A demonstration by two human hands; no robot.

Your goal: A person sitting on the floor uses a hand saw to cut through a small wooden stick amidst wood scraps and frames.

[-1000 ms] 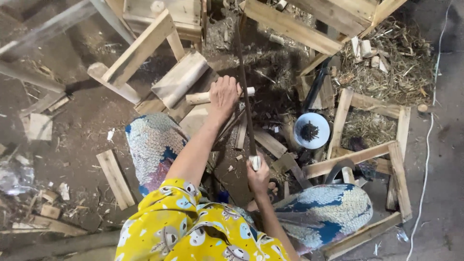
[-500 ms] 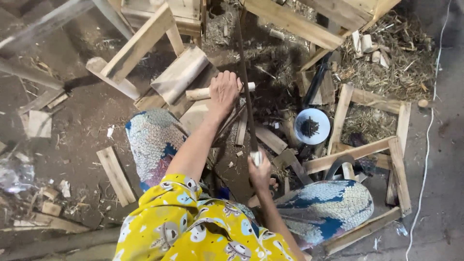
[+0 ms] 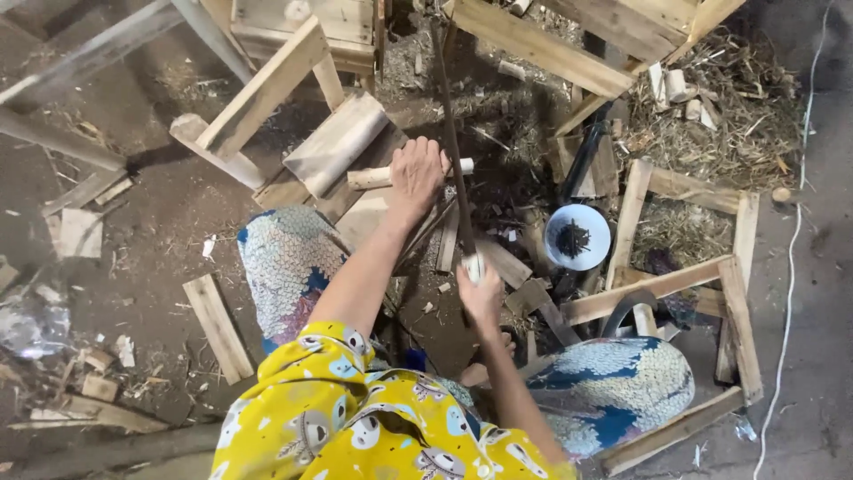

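The right hand (image 3: pixel 481 298), just below the centre of the frame, is closed in a grip around the pale handle end of a long, thin, dark blade (image 3: pixel 451 142). The blade's long axis runs almost straight up the frame, from the grip at centre to the top edge, leaning slightly left, its far end pointing toward the top.

The left hand (image 3: pixel 416 174), above and left of the right, lies palm down with its fingers curled over a short, pale, round wooden stick (image 3: pixel 373 178). This stick lies nearly level across the frame, one end pointing left and the other showing just right of the hand, where it meets the blade. It rests on flat, weathered wooden planks (image 3: pixel 333 147) on the dirt floor (image 3: pixel 142 231).

Knees in blue-and-white patterned cloth (image 3: pixel 284 267) flank the hands, and a yellow printed sleeve (image 3: pixel 355 418) fills the lower centre. To the right of the grip stands a small, round, pale blue bowl of dark nails (image 3: pixel 577 236). Beyond it, at right, lies a rectangular frame of pale wooden slats (image 3: pixel 737 311), with straw and wood offcuts (image 3: pixel 711 107) in the upper right. A white cord (image 3: pixel 791 267) runs down the right edge.
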